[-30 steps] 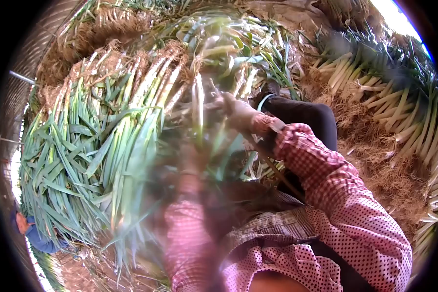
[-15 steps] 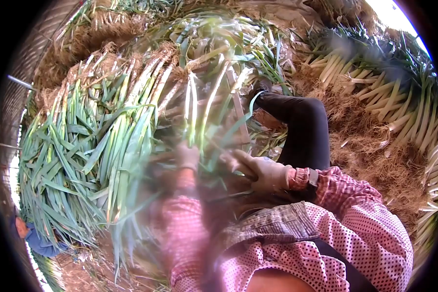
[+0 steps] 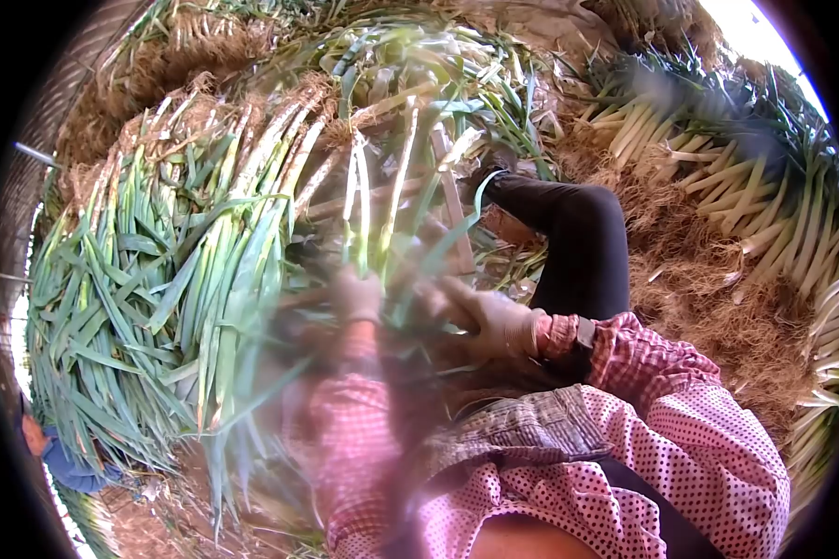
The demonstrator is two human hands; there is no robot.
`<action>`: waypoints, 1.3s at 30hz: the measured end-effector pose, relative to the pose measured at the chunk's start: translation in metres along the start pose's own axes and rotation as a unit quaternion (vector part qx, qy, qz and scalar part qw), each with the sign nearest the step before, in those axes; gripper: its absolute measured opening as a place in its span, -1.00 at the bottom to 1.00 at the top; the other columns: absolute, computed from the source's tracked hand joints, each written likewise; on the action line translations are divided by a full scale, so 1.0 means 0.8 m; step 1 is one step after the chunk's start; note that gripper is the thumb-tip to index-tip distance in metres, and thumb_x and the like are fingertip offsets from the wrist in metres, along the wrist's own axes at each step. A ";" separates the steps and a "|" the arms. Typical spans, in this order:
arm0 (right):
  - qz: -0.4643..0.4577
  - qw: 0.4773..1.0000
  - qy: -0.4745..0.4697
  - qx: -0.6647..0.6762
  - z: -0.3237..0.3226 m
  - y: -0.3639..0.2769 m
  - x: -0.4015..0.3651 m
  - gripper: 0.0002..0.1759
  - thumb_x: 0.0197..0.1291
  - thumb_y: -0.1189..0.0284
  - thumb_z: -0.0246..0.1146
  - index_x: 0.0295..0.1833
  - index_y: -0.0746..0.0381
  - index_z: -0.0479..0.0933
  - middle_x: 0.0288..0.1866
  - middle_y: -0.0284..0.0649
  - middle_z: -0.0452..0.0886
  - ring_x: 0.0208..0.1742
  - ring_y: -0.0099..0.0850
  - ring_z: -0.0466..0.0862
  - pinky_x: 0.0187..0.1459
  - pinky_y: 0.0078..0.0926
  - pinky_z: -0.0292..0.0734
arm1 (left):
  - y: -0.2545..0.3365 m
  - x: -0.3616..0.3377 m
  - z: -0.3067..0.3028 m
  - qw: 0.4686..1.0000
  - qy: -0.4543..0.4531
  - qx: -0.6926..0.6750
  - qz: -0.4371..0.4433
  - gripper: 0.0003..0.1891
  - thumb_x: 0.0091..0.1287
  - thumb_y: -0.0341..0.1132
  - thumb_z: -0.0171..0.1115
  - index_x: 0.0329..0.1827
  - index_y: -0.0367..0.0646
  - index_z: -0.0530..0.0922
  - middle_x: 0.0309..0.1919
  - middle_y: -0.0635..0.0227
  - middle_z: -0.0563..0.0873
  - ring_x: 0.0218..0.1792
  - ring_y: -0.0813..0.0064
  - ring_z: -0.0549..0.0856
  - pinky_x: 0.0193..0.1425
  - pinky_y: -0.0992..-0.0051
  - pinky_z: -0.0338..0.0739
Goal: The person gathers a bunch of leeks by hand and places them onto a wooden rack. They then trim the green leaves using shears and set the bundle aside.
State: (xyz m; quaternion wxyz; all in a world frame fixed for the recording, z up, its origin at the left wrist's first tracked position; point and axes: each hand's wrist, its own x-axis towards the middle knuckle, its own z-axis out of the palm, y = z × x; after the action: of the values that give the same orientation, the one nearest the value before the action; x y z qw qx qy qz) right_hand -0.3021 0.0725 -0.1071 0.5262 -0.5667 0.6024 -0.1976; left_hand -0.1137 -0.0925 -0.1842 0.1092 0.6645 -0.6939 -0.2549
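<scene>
My left hand (image 3: pixel 357 296), in a pale glove, is closed around the green part of a few leeks (image 3: pixel 363 200). Their white stalks point away from me, with the roots at the far end. Close on its right is my gloved right hand (image 3: pixel 496 320), turned toward the same leeks. Its fingertips are smeared beside the green leaves, and I cannot tell whether they grip any. A long loose leaf (image 3: pixel 457 238) slants up past the right hand.
A big heap of untrimmed leeks (image 3: pixel 158 270) lies at left, roots away from me. Stripped leaves (image 3: pixel 410 51) pile up ahead. Cleaned leeks (image 3: pixel 764 186) line the right side beside loose roots (image 3: pixel 690 279). My bent leg (image 3: pixel 587 242) and a wooden bar (image 3: pixel 452 200) are nearby. Someone's blue clothing (image 3: pixel 79 461) shows at lower left.
The held leeks have shifted slightly, their stalks now standing straighter and closer together. My right hand has moved a little left and down. The view has tilted slightly.
</scene>
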 end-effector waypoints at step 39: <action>0.067 0.974 0.203 0.070 -0.127 0.025 0.180 0.09 0.08 0.51 0.33 0.67 0.26 -0.12 0.18 0.13 0.61 0.09 -0.09 0.70 0.03 -0.28 0.71 | -0.001 -0.001 -0.023 0.994 -0.087 -0.052 0.038 -0.51 0.28 -0.19 0.38 0.18 -0.33 0.59 -0.16 -0.14 0.77 -0.13 -0.08 0.76 0.04 0.18 0.60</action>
State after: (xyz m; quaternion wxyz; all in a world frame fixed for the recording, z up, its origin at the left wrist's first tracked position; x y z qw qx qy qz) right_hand -0.3709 -0.0865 -0.1453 0.4432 -0.4343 0.7183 -0.3147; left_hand -0.1040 -0.0953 -0.1691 0.0925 0.6060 -0.7115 -0.3434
